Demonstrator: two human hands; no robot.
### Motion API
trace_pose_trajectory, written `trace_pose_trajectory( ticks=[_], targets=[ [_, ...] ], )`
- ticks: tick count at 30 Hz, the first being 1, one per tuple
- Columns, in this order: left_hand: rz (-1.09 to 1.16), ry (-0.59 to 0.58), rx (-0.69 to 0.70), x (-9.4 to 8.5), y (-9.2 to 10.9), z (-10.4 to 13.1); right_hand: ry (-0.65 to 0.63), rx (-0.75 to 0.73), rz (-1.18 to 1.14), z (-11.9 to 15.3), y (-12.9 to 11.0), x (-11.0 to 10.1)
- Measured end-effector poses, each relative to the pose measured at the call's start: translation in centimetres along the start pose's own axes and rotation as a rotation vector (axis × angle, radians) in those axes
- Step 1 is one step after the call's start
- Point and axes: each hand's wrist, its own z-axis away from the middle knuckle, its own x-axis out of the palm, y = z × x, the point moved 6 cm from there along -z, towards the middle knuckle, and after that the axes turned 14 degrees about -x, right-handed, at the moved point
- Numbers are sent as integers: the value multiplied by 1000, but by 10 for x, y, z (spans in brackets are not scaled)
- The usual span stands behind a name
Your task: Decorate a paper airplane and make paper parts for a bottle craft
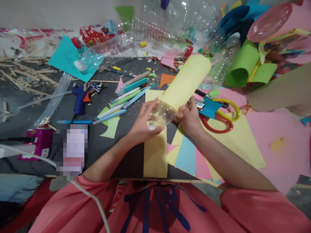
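Observation:
Both hands hold a clear plastic bottle (163, 114) with a sheet of yellow paper (187, 81) rolled around its body. It tilts, the papered end pointing up and to the right. My left hand (148, 121) curls around the bare, tapering end of the bottle. My right hand (190, 118) grips at the paper's lower edge, thumb against the bottle. Beneath them lies a strip of yellow paper (155, 155) on the dark table. Scissors with red and yellow handles (218, 124) rest just right of my right hand, a blue paper piece over them.
Several markers (128, 97) lie left of the bottle. Farther left are a blue glue gun (79, 98), a phone (74, 150) and a purple box (39, 142) with a cable. Empty plastic bottles (109, 48) line the back. Green paper rolls (243, 63) stand at right.

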Motion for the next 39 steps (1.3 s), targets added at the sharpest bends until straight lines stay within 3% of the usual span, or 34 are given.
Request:
trace_pose_trajectory(
  ticks=[4, 10, 14, 22, 30, 35, 39],
  targets=[
    [239, 143, -26, -20, -11, -10, -94, -27, 35, 4, 0, 3],
    [437, 315, -107, -40, -26, -18, -368, -388, 565, 12, -14, 12],
    [508, 413, -131, -46, -26, -15, -519, -364, 827, 15, -3, 17],
    [392, 535, -136, -60, -33, -15, -674, -376, 735, 23, -6, 27],
    [432, 568, -158, -51, -20, -13, -584, -282, 308, 22, -24, 21],
    [289, 623, -66, -55, -23, -12, -576, -224, 310, 22, -20, 20],
    [168, 800, 103, -67, -9, -5, -456, -229, 345, 16, -21, 17]
  ],
)
